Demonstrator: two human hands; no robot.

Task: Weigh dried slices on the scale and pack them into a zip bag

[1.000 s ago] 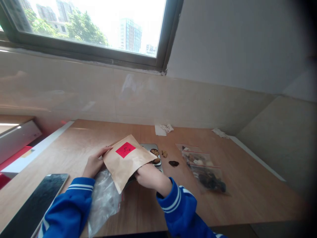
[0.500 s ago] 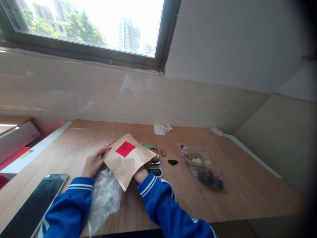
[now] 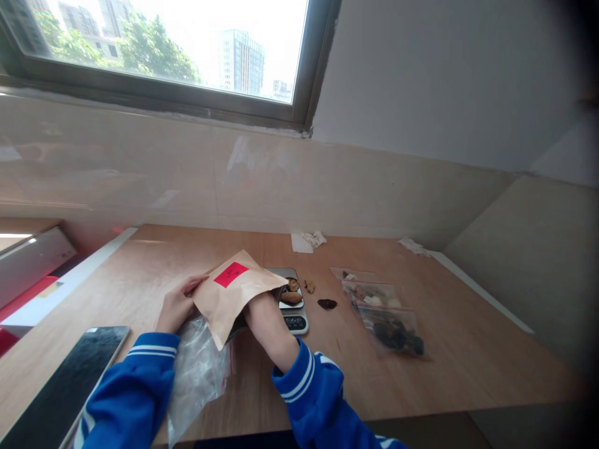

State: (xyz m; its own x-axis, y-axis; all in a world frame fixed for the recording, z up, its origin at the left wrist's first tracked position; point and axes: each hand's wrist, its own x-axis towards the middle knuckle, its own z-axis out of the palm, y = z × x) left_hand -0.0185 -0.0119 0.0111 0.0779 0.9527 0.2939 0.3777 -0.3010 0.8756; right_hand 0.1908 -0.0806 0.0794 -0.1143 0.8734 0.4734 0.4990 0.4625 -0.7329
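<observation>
At the lower left I see a tablet (image 3: 70, 393) and, right of it, a plastic bag (image 3: 196, 383). Near the centre, my left hand (image 3: 178, 305) grips the paper bag (image 3: 236, 296) by its left edge; my right hand (image 3: 262, 319) is inside it, so I cannot tell its opening or its hold. Behind, partly covered, there is a scale (image 3: 303, 327) with dried pieces (image 3: 292, 298) on it.

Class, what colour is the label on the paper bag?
The label is bright red with dark markings, best seen in the head view.
</observation>
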